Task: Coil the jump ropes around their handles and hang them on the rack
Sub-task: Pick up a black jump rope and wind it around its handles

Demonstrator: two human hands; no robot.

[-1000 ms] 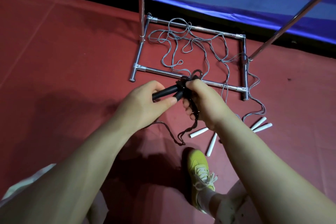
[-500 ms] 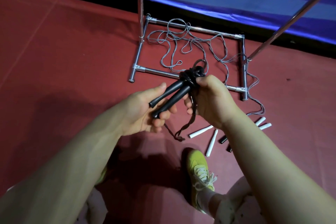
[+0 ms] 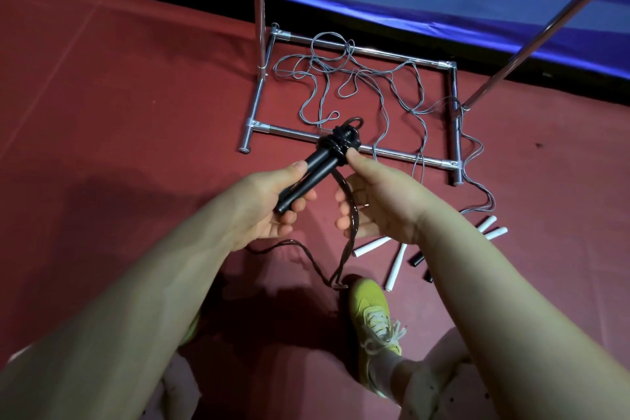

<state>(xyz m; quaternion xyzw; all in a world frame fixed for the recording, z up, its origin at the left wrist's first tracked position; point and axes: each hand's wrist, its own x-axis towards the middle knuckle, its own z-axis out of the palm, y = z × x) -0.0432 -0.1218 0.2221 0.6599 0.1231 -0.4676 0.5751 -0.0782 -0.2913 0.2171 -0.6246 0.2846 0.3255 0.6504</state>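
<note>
My left hand (image 3: pixel 269 204) grips the lower ends of two black jump-rope handles (image 3: pixel 315 172) held side by side, pointing up and to the right. Several turns of dark rope (image 3: pixel 341 141) are wound round their tops. My right hand (image 3: pixel 378 201) pinches that coil with the thumb, and the free dark rope (image 3: pixel 349 215) runs through its fingers and hangs in a loop down to the floor. Grey ropes (image 3: pixel 358 85) lie tangled inside the metal rack base (image 3: pixel 289 131), with white handles (image 3: pixel 371 245) on the floor to the right.
The chrome rack's uprights (image 3: pixel 259 3) rise at the left and the right (image 3: pixel 545 34). Black handle ends (image 3: pixel 417 261) lie by the white ones. My yellow-green shoe (image 3: pixel 373 320) stands on the red floor below the hands. A blue padded wall runs along the back.
The handles have tilted more upright. My right hand has slid down, now pinching the coil with its thumb, and a longer loop of dark rope hangs to the floor.
</note>
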